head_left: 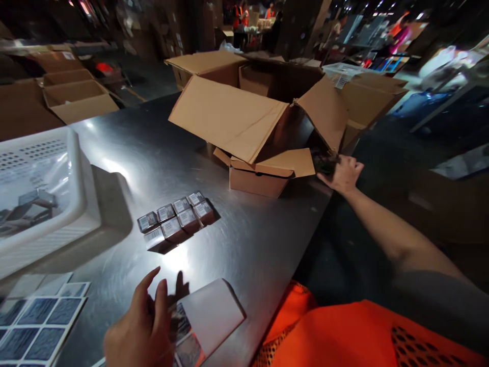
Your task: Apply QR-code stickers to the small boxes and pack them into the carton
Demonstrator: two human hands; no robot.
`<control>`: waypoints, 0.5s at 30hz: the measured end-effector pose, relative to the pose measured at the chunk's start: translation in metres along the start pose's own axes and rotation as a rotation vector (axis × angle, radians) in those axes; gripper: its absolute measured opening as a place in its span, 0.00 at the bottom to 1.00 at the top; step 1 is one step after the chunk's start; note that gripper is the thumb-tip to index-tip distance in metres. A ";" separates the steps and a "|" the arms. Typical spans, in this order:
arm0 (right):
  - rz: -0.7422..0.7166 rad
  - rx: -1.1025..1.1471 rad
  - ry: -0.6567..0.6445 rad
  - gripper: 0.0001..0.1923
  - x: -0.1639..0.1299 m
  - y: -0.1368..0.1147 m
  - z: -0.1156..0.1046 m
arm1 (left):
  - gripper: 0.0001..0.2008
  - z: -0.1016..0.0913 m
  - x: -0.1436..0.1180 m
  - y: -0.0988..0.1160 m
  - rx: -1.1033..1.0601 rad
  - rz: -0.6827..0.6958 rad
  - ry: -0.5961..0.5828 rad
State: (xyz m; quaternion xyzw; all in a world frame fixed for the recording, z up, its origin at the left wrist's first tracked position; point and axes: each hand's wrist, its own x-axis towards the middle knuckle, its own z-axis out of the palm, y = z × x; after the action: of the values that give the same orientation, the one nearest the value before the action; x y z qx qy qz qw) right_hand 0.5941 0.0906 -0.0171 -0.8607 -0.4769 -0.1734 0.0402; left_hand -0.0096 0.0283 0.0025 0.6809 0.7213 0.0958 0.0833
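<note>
My left hand (141, 326) is low in the view, with thumb and forefinger apart and nothing seen between them. It hovers beside a sheet of dark printed labels (189, 349), partly covered by a white piece of paper or card (214, 311). Beyond it, several small boxes with barcode labels (178, 219) stand in two rows on the metal table. My right hand (344, 174) reaches to the table's right edge, thumb and fingers spread. It is at a dark object (324, 161) under a carton flap, too dim to make out.
An opened small carton (260, 178) stands before a large open carton (229, 112). At left is a white plastic basket (86, 199) with small boxes inside. More label sheets (42, 321) lie at lower left. Other cartons (76, 97) and people in orange vests (240, 18) are behind.
</note>
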 end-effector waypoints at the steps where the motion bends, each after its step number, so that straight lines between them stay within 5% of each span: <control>1: -0.001 0.001 -0.004 0.41 0.002 -0.001 0.001 | 0.21 0.000 0.000 0.000 -0.002 0.000 -0.001; 15: -0.054 0.037 -0.055 0.38 0.019 -0.006 0.007 | 0.22 0.009 0.009 -0.008 -0.052 -0.080 -0.065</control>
State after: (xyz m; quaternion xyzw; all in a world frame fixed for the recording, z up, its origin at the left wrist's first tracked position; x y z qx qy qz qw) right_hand 0.6005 0.1107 -0.0180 -0.8511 -0.5041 -0.1417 0.0384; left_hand -0.0154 0.0367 -0.0077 0.6517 0.7422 0.0890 0.1282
